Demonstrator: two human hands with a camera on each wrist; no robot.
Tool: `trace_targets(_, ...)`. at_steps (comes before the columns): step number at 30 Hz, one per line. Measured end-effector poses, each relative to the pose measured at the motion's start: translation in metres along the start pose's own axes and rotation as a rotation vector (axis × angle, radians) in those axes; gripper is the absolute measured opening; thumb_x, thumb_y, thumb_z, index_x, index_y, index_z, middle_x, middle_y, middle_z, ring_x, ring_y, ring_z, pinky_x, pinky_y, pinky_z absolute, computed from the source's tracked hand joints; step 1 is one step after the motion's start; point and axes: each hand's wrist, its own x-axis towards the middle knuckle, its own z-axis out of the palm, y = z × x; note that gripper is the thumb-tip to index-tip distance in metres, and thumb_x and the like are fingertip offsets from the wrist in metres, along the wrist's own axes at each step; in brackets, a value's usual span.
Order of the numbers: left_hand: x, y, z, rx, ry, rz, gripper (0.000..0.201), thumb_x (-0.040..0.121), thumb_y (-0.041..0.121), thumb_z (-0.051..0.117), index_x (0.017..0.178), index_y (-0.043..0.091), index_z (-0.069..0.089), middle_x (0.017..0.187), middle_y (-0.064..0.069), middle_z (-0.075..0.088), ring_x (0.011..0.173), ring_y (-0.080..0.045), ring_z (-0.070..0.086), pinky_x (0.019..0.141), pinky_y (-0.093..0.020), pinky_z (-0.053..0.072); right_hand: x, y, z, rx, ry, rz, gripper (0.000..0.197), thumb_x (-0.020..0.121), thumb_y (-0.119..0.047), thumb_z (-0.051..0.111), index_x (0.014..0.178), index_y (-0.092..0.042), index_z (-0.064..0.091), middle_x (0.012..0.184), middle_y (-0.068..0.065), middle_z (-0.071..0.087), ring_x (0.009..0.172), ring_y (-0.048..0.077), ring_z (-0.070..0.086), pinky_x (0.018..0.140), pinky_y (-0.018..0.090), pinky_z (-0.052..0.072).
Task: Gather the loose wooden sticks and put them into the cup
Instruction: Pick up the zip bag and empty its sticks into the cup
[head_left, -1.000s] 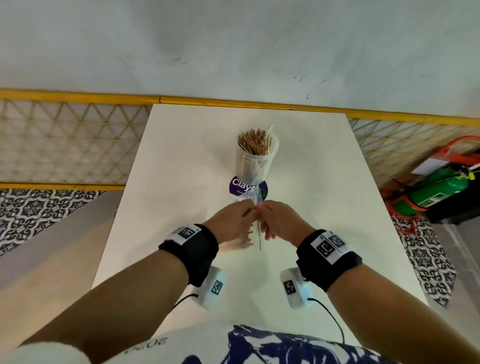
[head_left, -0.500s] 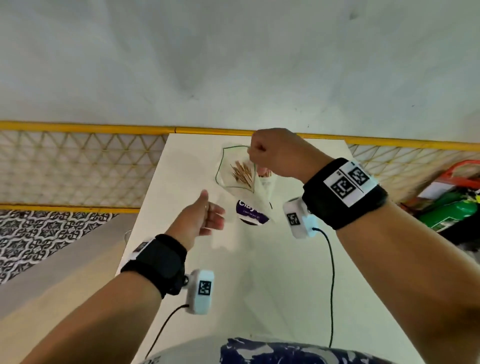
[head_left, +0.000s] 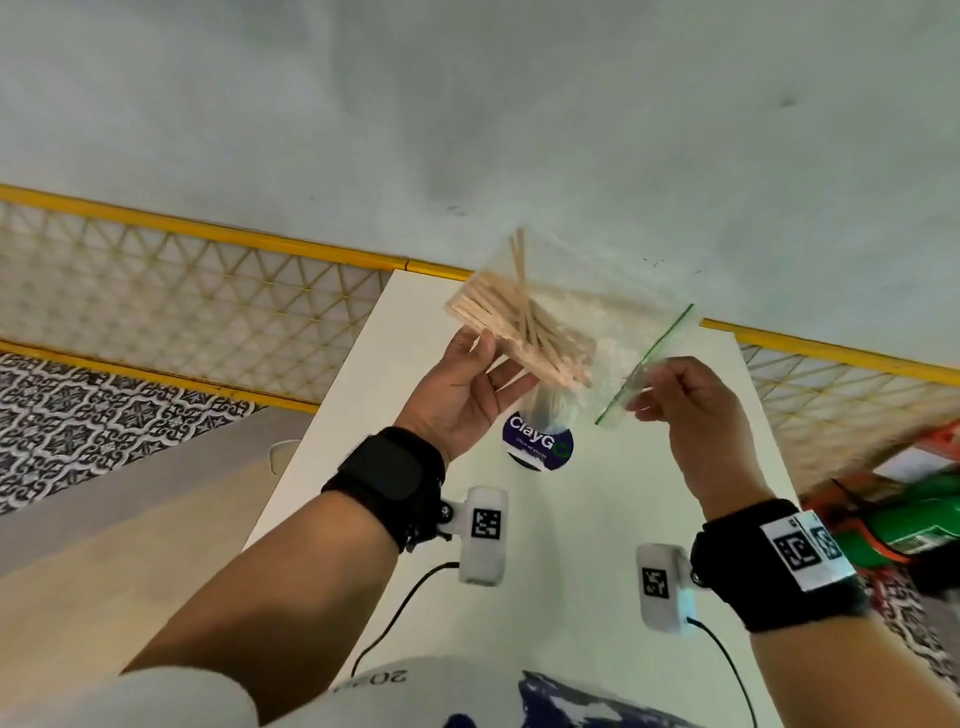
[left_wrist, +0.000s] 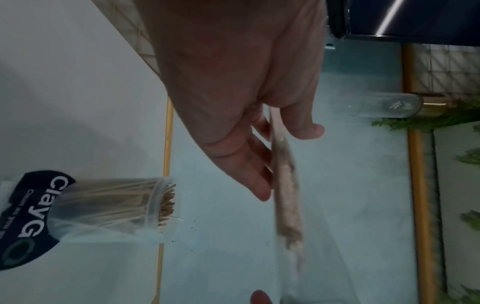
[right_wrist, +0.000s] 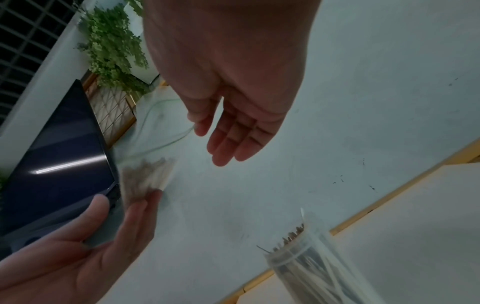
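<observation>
The left hand (head_left: 462, 389) is holding a clear bag (head_left: 613, 332) of sticks (head_left: 514, 332) aloft, thumb on top and fingers nearly straight beneath. The right hand (head_left: 696, 410) is pinching the bag's green-edged mouth, its other fingers loosely spread. The cup (left_wrist: 153, 205), packed with more sticks, is standing under the bag, toward the desk's (head_left: 571, 530) far edge.

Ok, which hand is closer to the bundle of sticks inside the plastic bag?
Left. The left hand grips the plastic bag right under the bundle of sticks; the right hand pinches its green zip edge, apart from them.
</observation>
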Motion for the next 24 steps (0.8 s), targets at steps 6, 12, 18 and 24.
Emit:
trace_targets(6,0.001,-0.008,-0.002,-0.04,0.069,0.011,0.021,0.084,0.017,0.062,0.105,0.013,0.061,0.107,-0.01,0.057,0.09,-0.02,0.064,0.08,-0.039,0.058,-0.002,-0.005,-0.001,-0.219,0.239,-0.067,0.013,0.086,-0.024,0.07,0.085,-0.028,0.057,0.085,0.0,0.059,0.065,0.001,0.053,0.062,0.006,0.038)
trace_targets(12,-0.007,-0.002,-0.004,0.01,-0.026,-0.015,0.028,0.084,0.007,0.056,0.11,0.016,0.06,0.101,-0.006,0.07,0.092,-0.02,0.069,0.077,-0.033,0.059,-0.012,-0.017,0.016,-0.252,0.111,-0.367,0.023,0.082,-0.011,0.072,0.089,-0.033,0.072,0.088,-0.02,0.063,0.076,-0.004,0.056,0.073,0.007,0.043)
trace_targets(18,-0.011,-0.006,0.001,0.107,-0.035,-0.016,0.029,0.087,0.0,0.053,0.113,0.013,0.058,0.096,-0.004,0.07,0.088,-0.016,0.069,0.083,-0.028,0.055,-0.004,-0.027,0.036,0.127,-0.264,-0.055,0.038,0.089,0.003,0.063,0.125,-0.007,0.059,0.106,-0.01,0.068,0.087,-0.009,0.066,0.074,0.011,0.052)
trace_targets(24,-0.014,-0.004,-0.001,0.15,0.006,-0.012,0.021,0.089,-0.004,0.052,0.1,0.011,0.061,0.081,-0.002,0.072,0.074,-0.013,0.069,0.074,-0.028,0.059,0.008,-0.025,0.04,0.222,-0.263,-0.073,0.041,0.078,-0.034,0.074,0.11,-0.011,0.063,0.083,-0.019,0.073,0.077,-0.004,0.068,0.061,0.009,0.05)
